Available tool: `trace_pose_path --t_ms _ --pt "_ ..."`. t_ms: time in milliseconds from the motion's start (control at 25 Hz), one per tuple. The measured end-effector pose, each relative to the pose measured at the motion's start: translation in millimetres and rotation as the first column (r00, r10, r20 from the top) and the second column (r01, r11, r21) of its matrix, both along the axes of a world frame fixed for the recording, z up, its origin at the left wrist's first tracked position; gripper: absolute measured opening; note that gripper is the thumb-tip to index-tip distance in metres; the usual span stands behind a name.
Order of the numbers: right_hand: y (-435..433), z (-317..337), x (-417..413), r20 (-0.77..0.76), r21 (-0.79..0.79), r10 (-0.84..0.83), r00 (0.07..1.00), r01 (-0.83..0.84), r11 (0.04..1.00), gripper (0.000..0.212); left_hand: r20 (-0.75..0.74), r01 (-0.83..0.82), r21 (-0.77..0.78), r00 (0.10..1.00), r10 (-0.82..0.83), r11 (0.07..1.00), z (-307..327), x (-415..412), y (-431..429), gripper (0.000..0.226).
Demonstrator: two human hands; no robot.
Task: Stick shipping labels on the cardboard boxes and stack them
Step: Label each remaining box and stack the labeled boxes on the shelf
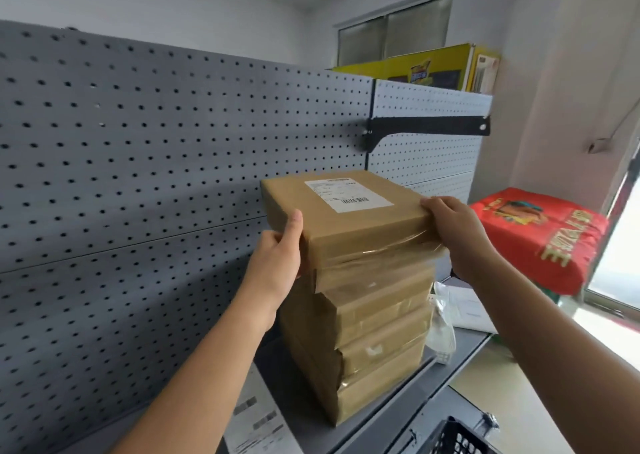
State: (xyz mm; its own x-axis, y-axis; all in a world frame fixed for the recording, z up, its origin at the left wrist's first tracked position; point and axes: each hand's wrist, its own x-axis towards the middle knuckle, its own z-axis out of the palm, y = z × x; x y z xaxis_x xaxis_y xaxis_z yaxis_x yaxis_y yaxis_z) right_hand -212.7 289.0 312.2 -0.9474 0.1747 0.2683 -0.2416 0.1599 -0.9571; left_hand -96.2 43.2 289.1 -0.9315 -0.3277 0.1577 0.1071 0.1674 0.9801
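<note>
Pegboard (121, 159): grey, perforated, filling the left half of the frame.

Label sheets (258, 422): lying flat on the shelf (460, 360) at lower centre, print blurred.

Left hand (277, 259): reaching in from lower left, clamping the near left corner of the top box (346, 218), thumb lying up its left edge.

Top box: sitting at centre frame on the stack (374, 343), held between both hands, slightly askew to the boxes beneath. Label (348, 194): white, barcoded, lying flat on its upper face, beyond both hands.

Stack: brown boxes standing on the shelf, faces showing glossy tape.

Right hand (457, 235): coming in from lower right, gripping the top box's near right corner, fingers curling over its top edge.

Red bag (547, 239): resting at right, apart from the stack.

Black basket (460, 439): showing at the bottom edge.
</note>
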Motion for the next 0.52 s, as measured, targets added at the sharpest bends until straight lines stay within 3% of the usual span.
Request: trace_pose_path --t_ms 80,520 --pt "8 -3 -17 0.019 -0.004 0.010 1.000 -0.010 1.000 0.029 -0.002 -0.024 -0.018 1.000 0.024 1.000 -1 -6 12 0.065" --pt "15 -52 -69 0.130 -0.032 0.123 0.984 -0.120 0.992 0.037 0.093 -0.123 -0.112 0.987 0.133 0.986 -35 -35 28 0.060"
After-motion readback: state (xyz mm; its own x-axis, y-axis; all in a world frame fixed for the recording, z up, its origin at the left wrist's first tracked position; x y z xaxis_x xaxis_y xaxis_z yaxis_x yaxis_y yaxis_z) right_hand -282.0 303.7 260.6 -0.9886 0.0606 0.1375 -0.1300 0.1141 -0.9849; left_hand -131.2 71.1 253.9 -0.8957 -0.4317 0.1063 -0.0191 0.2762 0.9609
